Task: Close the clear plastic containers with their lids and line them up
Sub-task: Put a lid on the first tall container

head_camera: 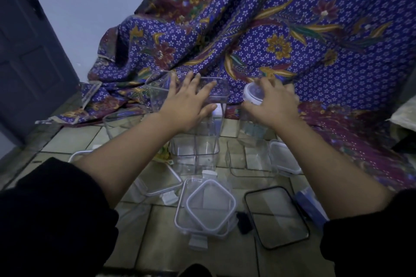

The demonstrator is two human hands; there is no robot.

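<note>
We see clear, hard, glossy plastic scattered over a floor (pixel 74 139) of pale square tiles, with a purple flowered cloth (pixel 292 29) draped in soft folds behind it. The left hand (pixel 189 105) lies flat on top of a tall box (pixel 195 153) with rounded square corners. Its fingers (pixel 191 78) are straight and spread and grip nothing, and the box top sits right under the palm. The right hand (pixel 274 105) curls around a round lid (pixel 254 94) with a white rim, thumb on the near edge and fingers over the far edge. The lid sits on a clear jar (pixel 249 130) just beside the tall box. We count four clear containers, these two plus a low open box (pixel 247 164) and another box (pixel 119 121) to the left, though the dim light may hide more. Of the loose lids, two white-rimmed square lids (pixel 207 207) lie nested nearest us, one flat lid (pixel 162 180) lies by the left forearm, and one black-rimmed lid (pixel 276 216) lies to the right. A small white-rimmed piece (pixel 283 157) sits beside the low open box, lid or tub we cannot tell.
</note>
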